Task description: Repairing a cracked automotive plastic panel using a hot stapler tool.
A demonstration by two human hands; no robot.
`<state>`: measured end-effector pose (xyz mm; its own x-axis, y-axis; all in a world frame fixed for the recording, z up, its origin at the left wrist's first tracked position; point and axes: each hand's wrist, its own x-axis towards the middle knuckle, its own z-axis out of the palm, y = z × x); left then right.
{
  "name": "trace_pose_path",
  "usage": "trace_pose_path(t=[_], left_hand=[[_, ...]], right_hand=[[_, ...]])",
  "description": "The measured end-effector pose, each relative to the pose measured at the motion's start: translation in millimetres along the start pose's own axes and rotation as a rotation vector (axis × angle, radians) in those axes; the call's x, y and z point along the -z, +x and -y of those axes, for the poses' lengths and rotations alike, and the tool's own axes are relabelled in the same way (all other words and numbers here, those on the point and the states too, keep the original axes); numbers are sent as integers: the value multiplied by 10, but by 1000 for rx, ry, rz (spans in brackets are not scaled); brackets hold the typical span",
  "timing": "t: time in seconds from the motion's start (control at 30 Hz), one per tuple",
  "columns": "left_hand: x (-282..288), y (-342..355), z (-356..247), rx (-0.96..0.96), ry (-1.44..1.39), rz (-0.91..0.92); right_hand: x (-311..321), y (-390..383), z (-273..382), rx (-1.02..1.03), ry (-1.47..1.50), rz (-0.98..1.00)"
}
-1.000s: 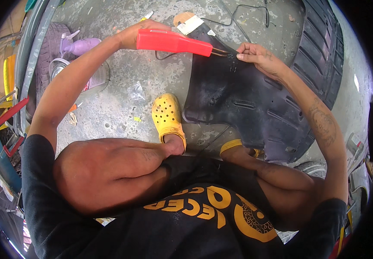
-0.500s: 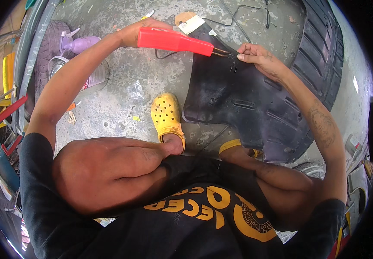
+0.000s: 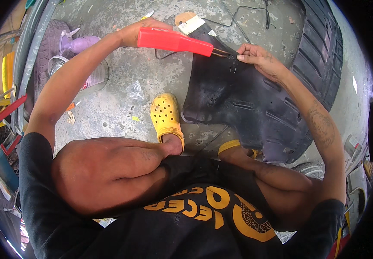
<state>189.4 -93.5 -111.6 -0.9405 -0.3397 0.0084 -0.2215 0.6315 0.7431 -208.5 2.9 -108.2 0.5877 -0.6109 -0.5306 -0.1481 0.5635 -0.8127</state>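
My left hand (image 3: 141, 33) is closed on a red hot stapler (image 3: 173, 40), a plastic-welding tool whose two copper-coloured prongs point to the right. The prong tips meet the black plastic panel (image 3: 221, 90), which looks like a car undertray, close to its upper edge. Just beside the tips, my right hand (image 3: 257, 59) pinches that edge between thumb and fingers. Several small metal staples (image 3: 234, 67) show in the plastic below the prongs. Most of my left fingers are hidden behind the tool.
A ribbed black plastic part (image 3: 318, 64) lies at the right. On the left are a tyre (image 3: 48, 52), a purple spray bottle (image 3: 80, 44) and a clear-sided container (image 3: 98, 77). A black cable (image 3: 234, 19) crosses the concrete floor. My yellow clog (image 3: 165, 114) stands near the panel.
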Motion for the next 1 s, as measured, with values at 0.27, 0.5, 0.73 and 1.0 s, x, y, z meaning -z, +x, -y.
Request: trace_pose_path(t=[0.27, 0.5, 0.73, 1.0], left_hand=[[61, 63, -143, 43, -48, 34], [53, 88, -201, 8, -92, 20], [30, 65, -103, 44, -70, 44], [52, 62, -162, 88, -79, 75]], right_hand=[[8, -5, -2, 16, -17, 4], [1, -13, 11, 14, -7, 4], [6, -16, 14, 8, 17, 14], [7, -12, 6, 4, 4, 5]])
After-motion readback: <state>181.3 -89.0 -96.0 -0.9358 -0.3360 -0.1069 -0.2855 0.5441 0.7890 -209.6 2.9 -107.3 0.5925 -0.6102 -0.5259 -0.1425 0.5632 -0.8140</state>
